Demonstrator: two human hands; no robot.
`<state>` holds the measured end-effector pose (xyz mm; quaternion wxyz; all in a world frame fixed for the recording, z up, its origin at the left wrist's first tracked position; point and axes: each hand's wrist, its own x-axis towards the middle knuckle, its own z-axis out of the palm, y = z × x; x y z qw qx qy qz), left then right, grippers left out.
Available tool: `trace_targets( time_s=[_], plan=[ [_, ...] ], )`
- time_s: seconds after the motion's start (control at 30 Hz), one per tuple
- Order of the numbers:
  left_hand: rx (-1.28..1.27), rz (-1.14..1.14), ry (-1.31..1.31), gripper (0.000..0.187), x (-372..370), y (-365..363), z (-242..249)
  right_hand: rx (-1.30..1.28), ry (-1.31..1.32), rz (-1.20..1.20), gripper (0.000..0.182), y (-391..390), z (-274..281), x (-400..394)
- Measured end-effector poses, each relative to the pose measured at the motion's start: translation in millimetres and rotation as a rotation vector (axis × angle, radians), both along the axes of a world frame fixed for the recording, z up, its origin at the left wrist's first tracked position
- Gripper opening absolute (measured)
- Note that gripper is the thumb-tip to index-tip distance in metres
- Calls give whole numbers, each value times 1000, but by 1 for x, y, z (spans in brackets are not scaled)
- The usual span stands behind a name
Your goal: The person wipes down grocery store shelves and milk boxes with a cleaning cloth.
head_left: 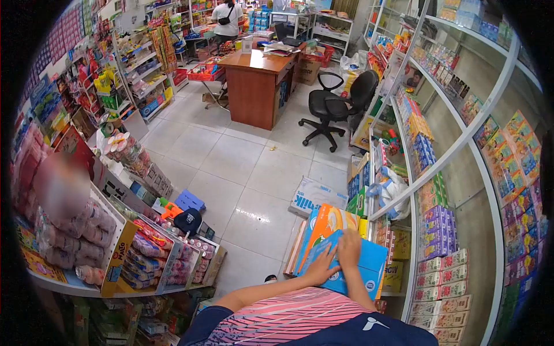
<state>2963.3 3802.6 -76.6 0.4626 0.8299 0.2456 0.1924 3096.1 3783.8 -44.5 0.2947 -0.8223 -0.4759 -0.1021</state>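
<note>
A blue carton [372,256] with an orange printed panel [330,221] stands right in front of my body, beside the glass-fronted shelf. My left hand [319,269] lies flat on its blue top, fingers stretched and apart. Close beside it, my right hand [348,249] presses on the same carton with its fingers bent together and pointing away from me; their tips are hard to make out. Behind the carton, on the floor, is a white and blue milk carton [316,195].
Tall metal shelves [461,124] of small packs rise on the right. A display counter [118,256] with bagged goods is on the left. Ahead are a wooden desk [251,86], a black swivel chair [332,106] and a person [229,17] in a white top. Tiled floor [248,179] lies between.
</note>
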Motion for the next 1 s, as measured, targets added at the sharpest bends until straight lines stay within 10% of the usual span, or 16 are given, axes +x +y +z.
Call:
trace_targets(
  time_s=[0.17,0.4,0.7,1.0],
  plan=[
    [-79,-9,68,73,-3,-1,14,102,231,269,15,-13,14,8],
    [5,5,70,72,-7,-1,23,-17,-41,-86,12,-45,6,59],
    [-18,17,-37,72,-2,-1,-1,30,69,332,29,10,17,-2],
    [-58,49,-33,73,-3,-5,-1,-13,-12,-155,28,-62,-5,72]
  ],
)
